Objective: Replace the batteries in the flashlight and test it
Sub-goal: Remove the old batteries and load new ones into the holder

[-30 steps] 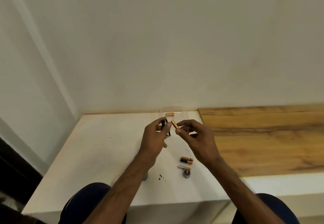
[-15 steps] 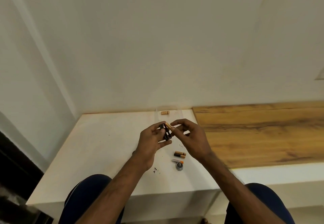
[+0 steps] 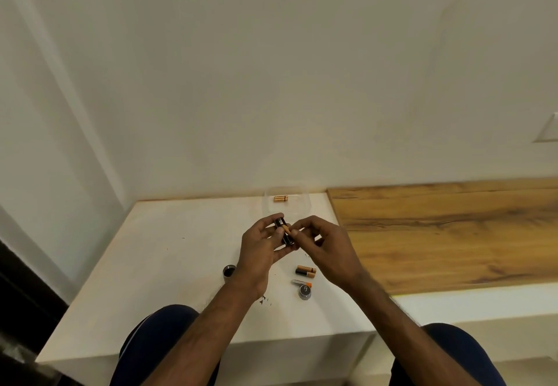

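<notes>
Seen from one head-worn wide-angle camera, above the near edge of the white table [image 3: 169, 271], facing forward and down across it to the wall [image 3: 271, 84] behind it; close above the tabletop.

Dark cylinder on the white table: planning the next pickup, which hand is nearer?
Left. The left hand is just up-right of the dark cylinder; the right hand is farther right, beyond it.

wall [image 3: 271, 68]: plain off-white | white table [image 3: 145, 280]: against the wall | wood-grain counter [image 3: 453, 234]: adjoins table on right
</notes>
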